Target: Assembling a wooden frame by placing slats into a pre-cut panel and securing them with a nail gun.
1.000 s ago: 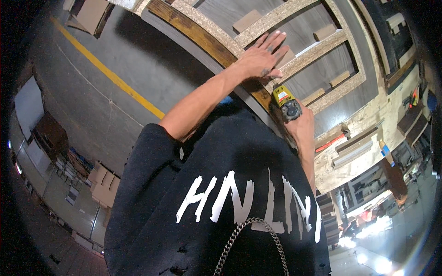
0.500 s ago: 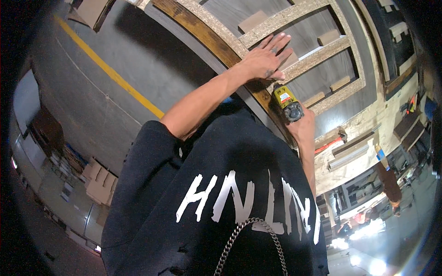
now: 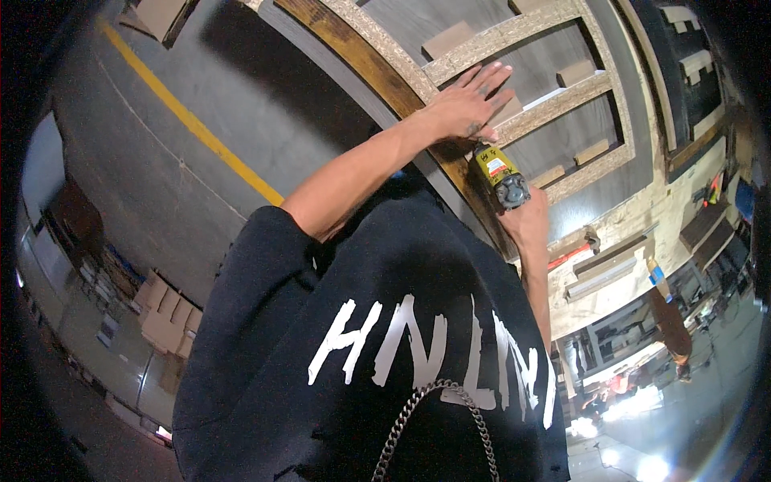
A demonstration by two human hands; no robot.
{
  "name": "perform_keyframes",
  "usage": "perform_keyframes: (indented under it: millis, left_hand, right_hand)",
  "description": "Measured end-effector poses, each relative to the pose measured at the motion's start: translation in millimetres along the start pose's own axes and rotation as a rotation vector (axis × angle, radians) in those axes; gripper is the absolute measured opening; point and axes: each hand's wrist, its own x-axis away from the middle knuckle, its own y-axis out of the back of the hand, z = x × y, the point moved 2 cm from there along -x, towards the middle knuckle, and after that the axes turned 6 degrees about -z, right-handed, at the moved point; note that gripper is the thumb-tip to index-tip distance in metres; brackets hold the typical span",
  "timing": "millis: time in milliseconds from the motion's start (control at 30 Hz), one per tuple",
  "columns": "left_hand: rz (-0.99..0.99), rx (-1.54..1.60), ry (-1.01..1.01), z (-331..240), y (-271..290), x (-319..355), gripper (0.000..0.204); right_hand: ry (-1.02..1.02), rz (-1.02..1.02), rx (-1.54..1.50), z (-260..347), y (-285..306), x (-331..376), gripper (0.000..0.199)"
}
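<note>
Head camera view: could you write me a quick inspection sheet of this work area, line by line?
Surface: grey sheet under a chipboard frame.
Job's things: frame of chipboard strips with small blocks between them; yellow power tool at a strip.
Clutter: wood offcuts on the bench at right.
Grippers: left hand flat on the frame; right hand grips the tool.
Cables: nothing seen.
Surroundings: grey floor with a yellow line, cardboard stacks, bright lights low right.

Workshop: chipboard frame (image 3: 514, 36), cluttered workbenches (image 3: 634, 265)
</note>
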Motion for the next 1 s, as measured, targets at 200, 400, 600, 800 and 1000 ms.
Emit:
perform_keyframes:
  millis: [200,400,600,800,1000]
  left_hand:
    - [0.008,0.027,0.018,-3.1,0.8,-0.8,0.094]
    - [0.020,0.067,0.013,-8.6,0.0,1.6,0.086]
    - [-0.143,0.548,0.275,12.0,35.9,26.7,0.042]
    - [-0.436,0.560,0.668,2.8,110.2,107.7,0.031]
    - [-0.442,0.315,0.623,13.2,87.3,154.4,0.037]
  right_hand:
    - [0.007,-0.037,0.034,2.0,-3.5,4.2,0.029]
    - [0.001,-0.035,0.066,5.6,-6.1,9.0,0.035]
    - [-0.081,-0.097,-0.110,-64.3,-8.0,55.8,0.056]
    - [-0.293,-0.441,0.081,-108.4,-5.9,108.0,0.073]
    - [-0.680,-0.499,-0.296,-128.7,21.8,113.6,0.125]
